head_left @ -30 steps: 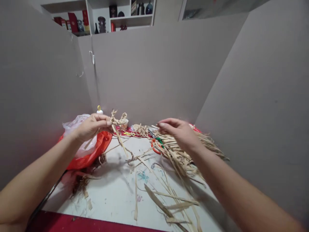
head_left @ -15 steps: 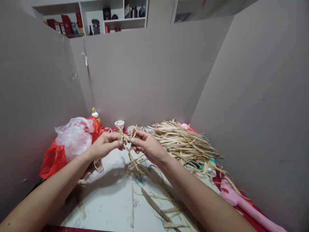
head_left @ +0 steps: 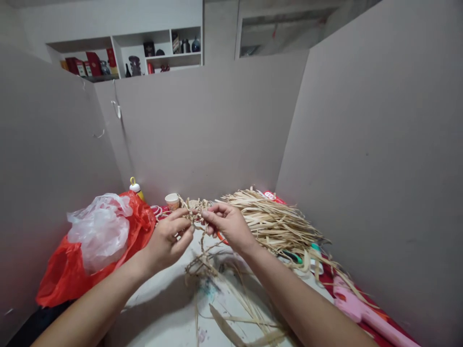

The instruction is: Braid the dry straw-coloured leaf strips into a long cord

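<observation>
A braided straw cord is held up above the table between my two hands. My left hand pinches its left part, fingertips and thumb drawn together, with the back of the hand turned up. Thumb and fingers of my right hand are closed on the cord's right part. A twisted strand hangs below the hands towards loose straw strips on the white tabletop. The exact weave between the fingertips is too small to make out.
A large bundle of dry straw lies to the right. Left are a white plastic bag and a red bag. A paper cup and a yellow-white bottle stand behind. A pink tool lies at right. Grey partitions surround the table.
My left hand has turned and its fingers have shifted on the cord. The twisted strand now hangs in plain sight below the hands. The camera view has tilted up and turned slightly right.
</observation>
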A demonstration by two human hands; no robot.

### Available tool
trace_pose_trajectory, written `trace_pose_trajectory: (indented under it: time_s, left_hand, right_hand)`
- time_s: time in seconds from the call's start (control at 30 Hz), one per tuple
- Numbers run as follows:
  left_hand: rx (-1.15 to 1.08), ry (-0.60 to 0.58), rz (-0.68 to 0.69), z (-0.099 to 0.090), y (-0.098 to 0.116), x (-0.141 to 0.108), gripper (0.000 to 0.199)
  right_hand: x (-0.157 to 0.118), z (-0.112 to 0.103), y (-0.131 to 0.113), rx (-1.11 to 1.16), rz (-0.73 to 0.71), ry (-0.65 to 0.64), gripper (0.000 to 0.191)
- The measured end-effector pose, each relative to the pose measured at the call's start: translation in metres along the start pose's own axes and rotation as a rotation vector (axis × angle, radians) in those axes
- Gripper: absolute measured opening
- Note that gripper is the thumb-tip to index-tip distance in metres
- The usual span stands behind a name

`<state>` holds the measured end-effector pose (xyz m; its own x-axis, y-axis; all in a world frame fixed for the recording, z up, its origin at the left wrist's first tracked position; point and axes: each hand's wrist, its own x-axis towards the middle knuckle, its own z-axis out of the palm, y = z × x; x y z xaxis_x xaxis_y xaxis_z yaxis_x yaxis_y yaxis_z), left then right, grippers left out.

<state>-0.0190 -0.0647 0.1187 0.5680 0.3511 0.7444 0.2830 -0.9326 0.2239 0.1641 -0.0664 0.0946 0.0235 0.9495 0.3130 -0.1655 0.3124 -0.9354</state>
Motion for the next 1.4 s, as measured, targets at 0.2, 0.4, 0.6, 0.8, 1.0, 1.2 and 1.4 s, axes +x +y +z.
trace_pose_trajectory:
  time_s: [0.2, 0.4, 0.6, 0.8, 1.0, 1.2, 1.4]
  left_hand:
    - [-0.031, 0.142, 0.04, 0.027, -0.009, 0.005, 0.016]
    - [-0.033, 0.213, -0.014, 0.037, -0.016, -0.001, 0.013]
    - [-0.188, 0.221, -0.221, 0.035, -0.026, -0.001, 0.022]
    - [-0.15, 0.143, -0.155, 0.033, -0.036, -0.001, 0.023]
    - [-0.056, 0.088, 0.023, 0.04, -0.038, -0.006, 0.017]
    - [-0.003, 0.098, 0.124, 0.048, -0.043, -0.011, 0.015]
    - [0.028, 0.153, 0.13, 0.048, -0.04, -0.011, 0.013]
  right_hand:
    - [-0.008, 0.005, -0.009, -0.13, -0.062, -0.039, 0.037]
    - [-0.006, 0.003, 0.002, -0.204, -0.139, -0.025, 0.037]
    - [-0.001, 0.001, 0.01, -0.058, 0.069, -0.089, 0.033]
    - [0.001, -0.011, 0.005, -0.596, -0.42, -0.071, 0.013]
    - [0.003, -0.017, 0.009, -0.861, -0.564, -0.228, 0.009]
    - [0.004, -0.018, 0.01, -0.902, -0.435, -0.239, 0.009]
    - [0.003, -0.015, 0.004, -0.732, -0.249, -0.239, 0.008]
